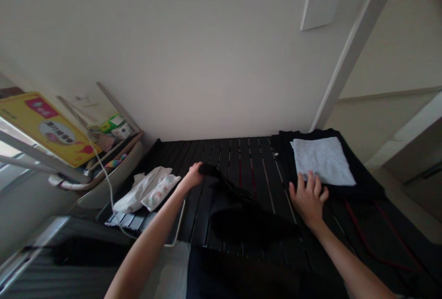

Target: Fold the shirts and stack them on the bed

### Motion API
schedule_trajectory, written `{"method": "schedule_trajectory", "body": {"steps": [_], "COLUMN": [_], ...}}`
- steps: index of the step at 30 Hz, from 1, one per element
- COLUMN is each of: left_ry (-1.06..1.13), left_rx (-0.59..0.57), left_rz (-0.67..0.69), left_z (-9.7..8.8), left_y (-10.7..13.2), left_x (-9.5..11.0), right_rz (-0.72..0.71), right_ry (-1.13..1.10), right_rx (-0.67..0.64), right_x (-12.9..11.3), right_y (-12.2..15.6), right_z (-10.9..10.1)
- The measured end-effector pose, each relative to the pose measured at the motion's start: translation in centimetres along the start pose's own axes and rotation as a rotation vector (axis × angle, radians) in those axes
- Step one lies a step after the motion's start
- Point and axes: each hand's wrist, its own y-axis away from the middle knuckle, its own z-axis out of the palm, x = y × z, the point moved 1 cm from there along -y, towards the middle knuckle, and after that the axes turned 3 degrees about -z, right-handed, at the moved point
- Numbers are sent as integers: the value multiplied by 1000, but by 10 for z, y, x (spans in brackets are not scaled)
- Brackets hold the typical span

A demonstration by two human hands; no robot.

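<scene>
Black cloth [238,213] droops because the left hand [194,176] grips only one end; right hand [310,203], fingers unclenched, touches folded grey cloth [323,158].

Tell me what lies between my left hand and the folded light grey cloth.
In the head view, the black cloth your left hand grips comes first, then black slats, then an edge of dark fabric under the folded light grey cloth.

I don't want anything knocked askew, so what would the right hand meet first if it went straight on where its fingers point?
Most likely the pale folded cloth: the fingertips of the right hand overlap its near edge here, though whether they touch it or hover above is unclear.
</scene>
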Motion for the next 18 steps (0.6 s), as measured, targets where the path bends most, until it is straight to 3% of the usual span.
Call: {"method": "schedule_trajectory", "body": {"steps": [3,6,11,14,18], "left_ry": [-3,35,33,-72,-63], "left_rx": [-54,-98,-403,-452,-426], "left_rz": [-73,-60,7,-28,-55], "left_z": [26,48,74,82,81], "left_y": [28,71,137,155,152], "left_x": [-7,1,25,27,15], "right_rz": [-11,-27,-71,-152,-240], "right_ry": [-1,-5,-46,-137,-329], "right_rx": [-9,-37,-85,-89,-128], "right_x": [1,1,2,5,1], "right_y": [-1,-3,-3,-1,7], "right_z": [-1,-1,1,3,-5]}}
